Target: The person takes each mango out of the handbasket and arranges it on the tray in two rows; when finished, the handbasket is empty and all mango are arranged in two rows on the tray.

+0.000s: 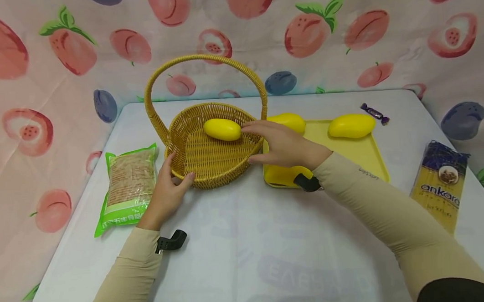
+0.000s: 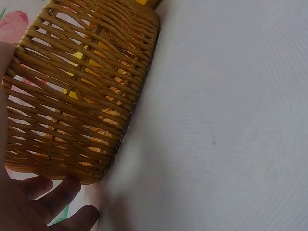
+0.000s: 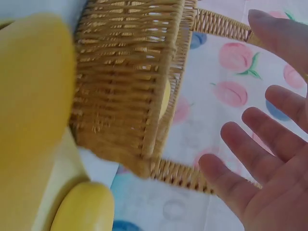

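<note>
A round wicker basket (image 1: 214, 161) with a tall arched handle stands on the table, and one yellow mango (image 1: 222, 129) lies inside it. My left hand (image 1: 166, 193) grips the basket's front left rim, thumb over the edge; in the left wrist view its fingers (image 2: 65, 192) lie along the outside of the weave. Over the basket's right rim is my right hand (image 1: 284, 144), its fingers spread and holding nothing. The fingertips point toward the mango in the basket. Beneath and beside that hand, a yellow tray (image 1: 349, 159) carries more mangoes (image 1: 351, 126), partly hidden by the arm.
Left of the basket lies a green-edged plastic food bag (image 1: 130, 184). A purple wrapped candy (image 1: 374, 113) is behind the tray, and a pasta packet (image 1: 441, 184) lies at the far right. A fruit-print cloth (image 1: 236, 37) hangs behind the white table (image 1: 239, 251).
</note>
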Tool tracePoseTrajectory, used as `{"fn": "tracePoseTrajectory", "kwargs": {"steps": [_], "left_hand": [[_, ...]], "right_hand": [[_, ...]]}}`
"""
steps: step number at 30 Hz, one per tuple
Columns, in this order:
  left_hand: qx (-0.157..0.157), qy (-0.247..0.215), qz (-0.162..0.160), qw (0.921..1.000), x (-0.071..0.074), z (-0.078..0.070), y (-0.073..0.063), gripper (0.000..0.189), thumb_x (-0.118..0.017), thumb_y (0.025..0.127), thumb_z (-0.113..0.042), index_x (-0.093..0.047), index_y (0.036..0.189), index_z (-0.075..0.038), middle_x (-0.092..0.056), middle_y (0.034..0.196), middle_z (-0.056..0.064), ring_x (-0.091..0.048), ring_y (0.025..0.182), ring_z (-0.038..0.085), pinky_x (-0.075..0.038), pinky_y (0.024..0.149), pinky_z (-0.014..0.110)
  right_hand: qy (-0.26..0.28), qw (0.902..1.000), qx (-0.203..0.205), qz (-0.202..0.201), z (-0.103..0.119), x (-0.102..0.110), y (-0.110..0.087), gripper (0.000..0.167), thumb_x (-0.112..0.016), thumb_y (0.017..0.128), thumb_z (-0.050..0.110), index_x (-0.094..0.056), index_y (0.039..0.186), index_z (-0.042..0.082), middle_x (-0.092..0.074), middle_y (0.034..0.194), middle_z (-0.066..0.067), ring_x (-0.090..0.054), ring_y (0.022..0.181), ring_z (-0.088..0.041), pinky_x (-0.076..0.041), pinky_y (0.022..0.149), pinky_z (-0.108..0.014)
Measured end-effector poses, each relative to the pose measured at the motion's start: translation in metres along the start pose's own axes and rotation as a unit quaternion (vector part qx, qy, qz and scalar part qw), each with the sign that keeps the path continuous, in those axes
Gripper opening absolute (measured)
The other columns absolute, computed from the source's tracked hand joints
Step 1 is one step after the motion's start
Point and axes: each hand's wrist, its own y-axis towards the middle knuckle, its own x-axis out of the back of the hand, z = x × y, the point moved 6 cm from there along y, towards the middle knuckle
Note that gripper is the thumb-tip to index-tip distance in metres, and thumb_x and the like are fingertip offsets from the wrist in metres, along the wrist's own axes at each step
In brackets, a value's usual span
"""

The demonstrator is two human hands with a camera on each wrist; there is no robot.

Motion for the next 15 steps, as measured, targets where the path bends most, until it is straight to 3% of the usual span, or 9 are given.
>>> {"fn": "tracePoseTrajectory", "kwargs": {"steps": [3, 7, 15], "left_hand": [[-0.002, 0.000, 0.002, 1.0000, 0.001, 0.000, 0.000, 0.085, -0.061, 0.099, -0.039, -0.010, 0.161, -0.011, -0.016, 0.161, 0.024, -0.029, 0.142, 0.039, -0.027, 0.112, 0.056], [-0.003, -0.006, 0.006, 1.0000, 0.001, 0.000, 0.001, 0.087, -0.062, 0.099, -0.039, -0.009, 0.161, -0.010, -0.016, 0.160, 0.024, -0.032, 0.140, 0.040, -0.027, 0.112, 0.055], [0.003, 0.000, 0.006, 1.0000, 0.001, -0.001, 0.001, 0.087, -0.062, 0.099, -0.039, -0.009, 0.161, -0.010, -0.016, 0.160, 0.025, -0.032, 0.140, 0.040, -0.028, 0.112, 0.056]], "right_hand": [[0.000, 0.9997, -0.015, 0.018, 0.003, -0.004, 0.016, 0.072, -0.074, 0.092, 0.036, -0.043, 0.151, 0.007, -0.038, 0.156, -0.010, -0.029, 0.146, -0.027, -0.025, 0.117, -0.044], [0.003, 0.9988, -0.033, 0.035, 0.004, -0.010, 0.034, 0.073, -0.074, 0.093, 0.035, -0.041, 0.152, 0.008, -0.037, 0.157, -0.009, -0.027, 0.147, -0.026, -0.023, 0.117, -0.042], [0.003, 0.9979, -0.055, 0.035, -0.001, -0.019, 0.066, 0.073, -0.072, 0.093, 0.038, -0.041, 0.153, 0.009, -0.036, 0.158, -0.008, -0.028, 0.146, -0.025, -0.022, 0.118, -0.040]]}}
